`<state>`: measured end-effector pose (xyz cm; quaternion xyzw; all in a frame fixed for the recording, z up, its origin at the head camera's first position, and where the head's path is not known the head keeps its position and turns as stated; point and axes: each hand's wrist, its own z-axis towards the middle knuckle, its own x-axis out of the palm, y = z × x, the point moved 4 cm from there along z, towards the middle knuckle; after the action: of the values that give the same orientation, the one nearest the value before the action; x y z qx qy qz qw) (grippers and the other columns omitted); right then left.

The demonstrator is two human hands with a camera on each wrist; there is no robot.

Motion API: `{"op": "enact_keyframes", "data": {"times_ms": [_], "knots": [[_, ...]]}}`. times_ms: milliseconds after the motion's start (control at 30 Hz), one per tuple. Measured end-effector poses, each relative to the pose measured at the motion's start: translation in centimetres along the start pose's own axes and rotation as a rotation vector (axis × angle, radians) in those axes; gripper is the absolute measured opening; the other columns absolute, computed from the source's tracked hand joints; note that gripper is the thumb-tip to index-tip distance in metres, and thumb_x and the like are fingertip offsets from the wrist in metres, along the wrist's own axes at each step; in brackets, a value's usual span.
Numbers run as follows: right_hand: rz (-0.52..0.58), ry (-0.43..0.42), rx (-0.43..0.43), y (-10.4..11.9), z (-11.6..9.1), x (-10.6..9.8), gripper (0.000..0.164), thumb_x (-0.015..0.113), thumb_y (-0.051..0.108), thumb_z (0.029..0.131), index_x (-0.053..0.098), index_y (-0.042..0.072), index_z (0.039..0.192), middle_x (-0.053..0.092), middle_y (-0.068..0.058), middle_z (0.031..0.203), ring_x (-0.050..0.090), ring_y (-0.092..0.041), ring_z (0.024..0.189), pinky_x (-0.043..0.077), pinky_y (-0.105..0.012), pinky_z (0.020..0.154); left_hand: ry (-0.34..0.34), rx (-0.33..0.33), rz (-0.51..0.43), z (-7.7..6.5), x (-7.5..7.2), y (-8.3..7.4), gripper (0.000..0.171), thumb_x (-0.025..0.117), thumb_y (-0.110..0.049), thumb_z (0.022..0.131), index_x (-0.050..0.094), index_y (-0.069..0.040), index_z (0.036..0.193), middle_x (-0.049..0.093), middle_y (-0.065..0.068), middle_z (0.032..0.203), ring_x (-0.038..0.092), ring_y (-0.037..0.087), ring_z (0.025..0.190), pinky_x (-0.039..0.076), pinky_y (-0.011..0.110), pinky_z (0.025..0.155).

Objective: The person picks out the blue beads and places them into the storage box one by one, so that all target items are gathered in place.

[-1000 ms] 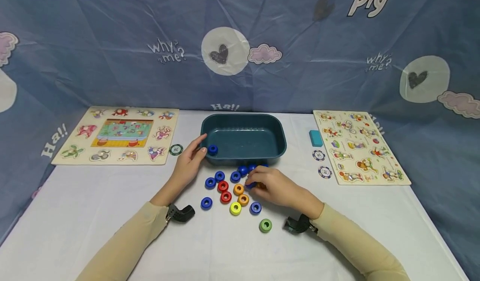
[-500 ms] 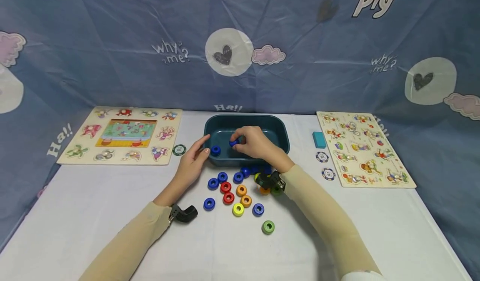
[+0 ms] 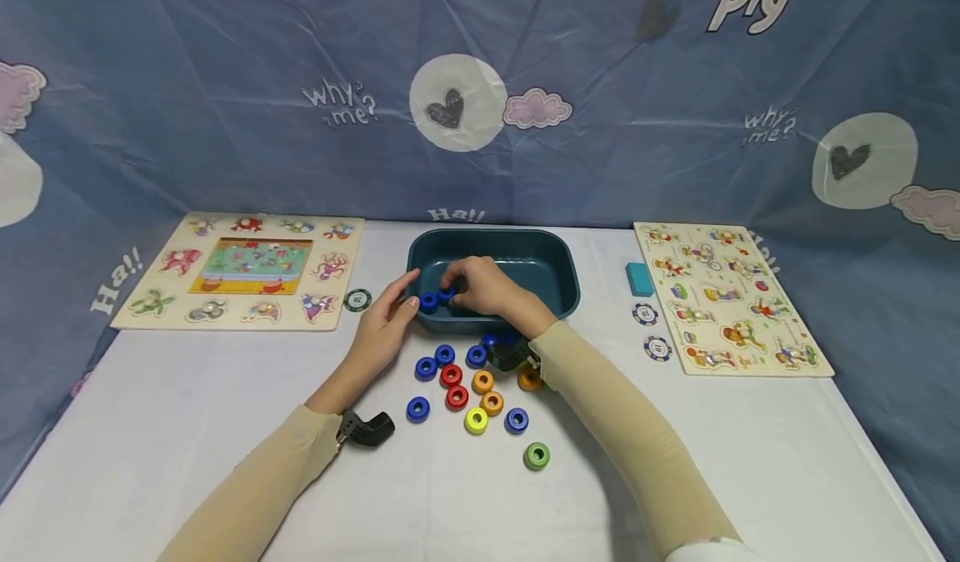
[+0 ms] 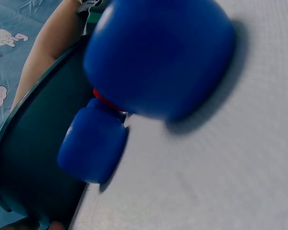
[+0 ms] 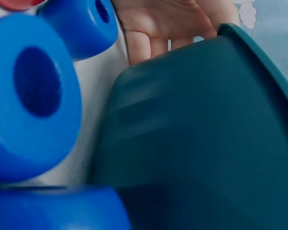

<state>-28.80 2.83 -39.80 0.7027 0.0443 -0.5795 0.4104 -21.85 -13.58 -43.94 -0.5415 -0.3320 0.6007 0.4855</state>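
Head view: R hand (image 3: pixel 486 285) is over the L half of the teal tray (image 3: pixel 547 274), thumb & fingers curled in a pinch on a blue bead (image 3: pixel 447 294). L hand (image 3: pixel 381 322) is mostly open, thumb & index at the tray's L end, prob. steadying it; no bead seen in its grasp. Step in hand looks like setting the pinched bead down next to the other blue bead (image 3: pixel 427 302) in the tray's near L corner. Can't tell if the two touch, or if the held one is on the tray floor yet. Next move calls for lowering it flat if needed, then easing the pinch w/o knocking its neighbour. Beads are chunky, glossy rings w/ rounded sides; R wrist view shows a wide dark hole thru a blue one, so they'd prob. roll if stood on edge. More blue beads (image 3: pixel 417 409) lie on the table (image 3: pixel 360 495) in front, w/ red beads (image 3: pixel 457 397), orange beads (image 3: pixel 492 403), a yellow bead (image 3: pixel 476 420) & a green bead (image 3: pixel 536 456); some are part-hidden by the R sleeve (image 3: pixel 592 395).
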Motion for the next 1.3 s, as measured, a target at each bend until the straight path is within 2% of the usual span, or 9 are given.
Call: {"op": "enact_keyframes", "data": {"times_ms": [167,300,433,500,633,767,1000,1167,1300], "knots": [[0.013,-0.027,-0.019,-0.1,-0.3,-0.2,0.024,0.074,0.007,0.083,0.071,0.007,0.106,0.072,-0.008,0.107,0.065,-0.017,0.087,0.057,-0.028,0.078,0.004,0.003,-0.005,0.0,0.0,0.0,0.045,0.046,-0.024,0.103,0.041,-0.018,0.148,0.037,0.006,0.156,0.045,0.029,0.137,0.042,0.041,0.112],[0.051,-0.112,-0.073,0.6,-1.3,-1.1,0.026,0.072,0.007,0.085,0.069,0.005,0.111,0.071,-0.009,0.111,0.066,-0.016,0.082,0.057,-0.026,0.073,0.001,0.005,-0.003,0.1,-0.1,0.1,0.045,0.047,-0.024,0.103,0.042,-0.019,0.148,0.038,0.005,0.155,0.046,0.028,0.137,0.042,0.040,0.112],[0.094,-0.225,-0.213,3.1,-3.9,-1.8,0.023,0.071,0.008,0.087,0.069,0.004,0.110,0.071,-0.010,0.106,0.060,-0.012,0.070,0.052,-0.019,0.062,0.011,0.000,-0.014,-0.2,-0.3,-1.3,0.045,0.047,-0.019,0.103,0.041,-0.012,0.148,0.038,0.011,0.155,0.045,0.033,0.137,0.041,0.042,0.112],[0.106,-0.245,-0.309,4.7,-5.3,-1.6,0.022,0.071,0.008,0.086,0.070,0.005,0.108,0.070,-0.010,0.101,0.057,-0.009,0.067,0.050,-0.017,0.060,0.013,0.000,-0.006,-0.6,-0.5,-2.4,0.045,0.047,-0.015,0.103,0.041,-0.008,0.147,0.039,0.015,0.154,0.047,0.037,0.135,0.041,0.045,0.112],[0.113,-0.146,-0.432,7.4,-7.3,0.0,0.020,0.071,0.009,0.086,0.070,0.006,0.106,0.069,-0.006,0.101,0.058,-0.006,0.071,0.050,-0.012,0.063,0.006,0.021,0.025,-0.9,-0.8,-4.1,0.045,0.047,-0.011,0.101,0.042,-0.001,0.145,0.041,0.021,0.151,0.048,0.041,0.131,0.041,0.050,0.110],[0.129,0.003,-0.450,8.3,-7.9,1.9,0.019,0.069,0.010,0.088,0.070,0.007,0.107,0.068,-0.006,0.101,0.056,-0.004,0.071,0.048,-0.010,0.063,0.007,0.032,0.029,-0.9,-0.7,-4.3,0.045,0.047,-0.010,0.101,0.041,-0.001,0.145,0.040,0.020,0.151,0.045,0.041,0.135,0.040,0.050,0.112],[0.121,0.159,-0.455,8.3,-8.3,3.9,0.013,0.074,0.016,0.085,0.071,0.011,0.096,0.066,-0.002,0.089,0.054,-0.001,0.068,0.045,-0.008,0.062,0.012,0.044,-0.002,-0.6,-0.6,-4.0,0.045,0.048,-0.009,0.101,0.042,0.001,0.144,0.040,0.019,0.152,0.043,0.039,0.137,0.039,0.046,0.113],[0.026,0.237,-0.486,8.1,-8.5,5.4,0.014,0.078,0.021,0.081,0.069,0.015,0.090,0.062,0.002,0.082,0.052,0.000,0.068,0.040,-0.005,0.063,0.007,0.026,-0.001,-0.7,-0.6,-3.8,0.045,0.048,-0.010,0.101,0.042,-0.001,0.145,0.041,0.018,0.152,0.043,0.037,0.137,0.039,0.044,0.112],[-0.032,0.233,-0.494,8.1,-8.5,6.1,0.014,0.078,0.021,0.081,0.068,0.016,0.088,0.060,0.005,0.080,0.048,0.001,0.068,0.036,-0.004,0.063,0.008,0.004,0.001,-0.9,-0.6,-3.8,0.045,0.047,-0.011,0.102,0.042,-0.003,0.146,0.040,0.016,0.153,0.044,0.035,0.137,0.040,0.042,0.112]]}}
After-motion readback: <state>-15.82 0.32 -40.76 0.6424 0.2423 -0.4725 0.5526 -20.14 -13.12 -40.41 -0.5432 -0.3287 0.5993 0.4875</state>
